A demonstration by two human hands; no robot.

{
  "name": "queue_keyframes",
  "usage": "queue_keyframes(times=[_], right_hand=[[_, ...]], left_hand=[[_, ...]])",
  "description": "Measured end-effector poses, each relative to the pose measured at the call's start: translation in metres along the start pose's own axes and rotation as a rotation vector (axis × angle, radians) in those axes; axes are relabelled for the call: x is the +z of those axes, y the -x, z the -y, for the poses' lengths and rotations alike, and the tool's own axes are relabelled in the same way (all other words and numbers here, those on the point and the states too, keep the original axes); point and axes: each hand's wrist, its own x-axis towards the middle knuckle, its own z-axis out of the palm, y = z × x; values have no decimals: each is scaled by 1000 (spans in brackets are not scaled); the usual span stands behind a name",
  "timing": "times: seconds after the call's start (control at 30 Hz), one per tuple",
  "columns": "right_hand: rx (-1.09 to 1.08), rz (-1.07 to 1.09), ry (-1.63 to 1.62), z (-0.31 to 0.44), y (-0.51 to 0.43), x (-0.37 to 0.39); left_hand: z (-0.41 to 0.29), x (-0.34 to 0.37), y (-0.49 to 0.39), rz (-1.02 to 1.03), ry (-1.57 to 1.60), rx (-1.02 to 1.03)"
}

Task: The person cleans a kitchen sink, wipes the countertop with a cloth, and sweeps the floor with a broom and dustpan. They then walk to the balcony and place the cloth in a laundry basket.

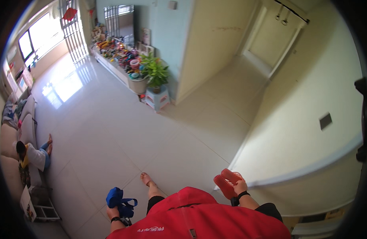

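Observation:
My left hand (pixel 113 212), at the lower left, is closed around a bundle of blue fabric (pixel 115 198) with a strap loop hanging from it. At the lower right, my right hand (pixel 240 188) grips a pair of red openwork slippers (pixel 225 182), held together close to the wall. A dark band is on each wrist. Between the hands, a red garment covers my torso, and one foot in a sandal (pixel 145 178) shows on the tiled floor.
A person (pixel 35 155) sits by the sofa (pixel 9 149) at the left. A shelf unit (pixel 46 212) stands below them. Ahead, a potted plant (pixel 156 71) rests on a plastic stool (pixel 157 100) beside a cluttered TV cabinet (pixel 114 67). The wall (pixel 296 119) runs along the right towards a door (pixel 265 38).

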Motion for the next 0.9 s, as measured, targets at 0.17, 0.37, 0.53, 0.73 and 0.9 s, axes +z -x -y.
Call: queue_keyframes(times=[0.17,0.37,0.53,0.73,0.9], right_hand=[[-71,-90,-11,191,-44,-46],[-85,-85,-38,393,-121,-84],[-110,54,-41,565,-212,-65],[-356,26,-18,778,-334,-18],[-415,77,-104,1003,-372,-71]], left_hand=[[-47,15,-158,74,22,-50],[-235,-38,-326,102,160,134],[-333,-34,-490,30,276,107],[-362,-81,-620,-107,196,7],[-333,-109,-740,-191,167,-219]])
